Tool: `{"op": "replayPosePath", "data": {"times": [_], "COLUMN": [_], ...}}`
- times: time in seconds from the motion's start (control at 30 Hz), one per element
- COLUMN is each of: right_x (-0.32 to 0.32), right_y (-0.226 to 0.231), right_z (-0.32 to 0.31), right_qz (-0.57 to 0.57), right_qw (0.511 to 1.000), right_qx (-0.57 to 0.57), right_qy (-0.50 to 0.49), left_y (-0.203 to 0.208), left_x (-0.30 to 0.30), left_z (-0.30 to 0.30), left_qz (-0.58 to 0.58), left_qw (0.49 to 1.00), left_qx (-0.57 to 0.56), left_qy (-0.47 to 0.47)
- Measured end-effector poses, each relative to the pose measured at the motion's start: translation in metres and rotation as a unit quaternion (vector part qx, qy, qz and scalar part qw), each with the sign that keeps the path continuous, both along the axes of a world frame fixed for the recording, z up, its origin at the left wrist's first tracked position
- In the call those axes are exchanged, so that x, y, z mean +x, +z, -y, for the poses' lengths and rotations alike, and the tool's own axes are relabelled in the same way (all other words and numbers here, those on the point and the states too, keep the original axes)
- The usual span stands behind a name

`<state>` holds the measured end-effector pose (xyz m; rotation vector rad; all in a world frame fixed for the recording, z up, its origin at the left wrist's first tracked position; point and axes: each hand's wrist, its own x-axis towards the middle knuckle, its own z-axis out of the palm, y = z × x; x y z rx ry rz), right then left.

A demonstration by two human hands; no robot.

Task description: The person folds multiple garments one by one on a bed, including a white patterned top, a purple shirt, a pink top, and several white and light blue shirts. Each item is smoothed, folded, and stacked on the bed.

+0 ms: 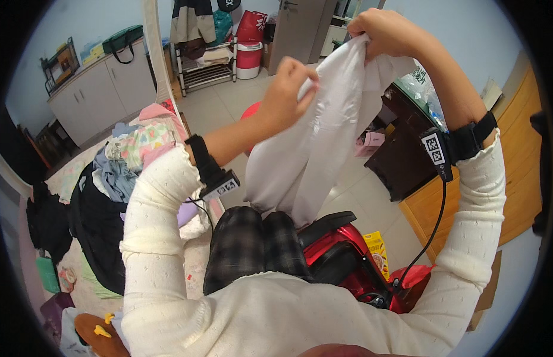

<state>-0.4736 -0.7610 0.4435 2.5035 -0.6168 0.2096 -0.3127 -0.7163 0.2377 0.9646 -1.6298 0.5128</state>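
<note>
A long, white, slightly shiny garment [324,128] hangs in front of me, its lower end reaching down by my knees. Its exact kind is hard to tell. High up, my right hand [380,37] is closed on the garment's top edge, with the fabric bunched under the fingers. My left hand [288,95], a little blurred, is lower on the garment's left side. Its fingers are curled, with thumb and forefinger pinched at the cloth's edge. Part of the cloth falls behind the right hand and wrist.
On the left, a bed [83,279] carries piled clothes [119,172] and a black garment [89,226]. A red-and-black wheeled seat [336,256] stands by my right leg, near a yellow box [377,253]. Farther off are a rack [208,68], a red-and-white bucket [248,59] and a dark desk [401,143].
</note>
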Motion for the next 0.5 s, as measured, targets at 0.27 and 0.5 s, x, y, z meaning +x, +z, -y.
{"op": "replayPosePath", "data": {"times": [0.27,0.5], "right_x": [-0.013,-0.049], "right_y": [-0.005,-0.007], "right_z": [0.016,0.030], "right_qz": [0.000,0.006], "right_qw": [0.984,0.991], "right_qx": [0.155,0.131], "right_qy": [0.090,-0.022], "left_y": [-0.027,-0.009], "left_x": [-0.043,0.004], "left_z": [0.023,0.030], "left_qz": [-0.269,-0.232], "left_qw": [0.875,0.866], "left_qx": [0.289,0.345], "left_qy": [-0.281,-0.277]}}
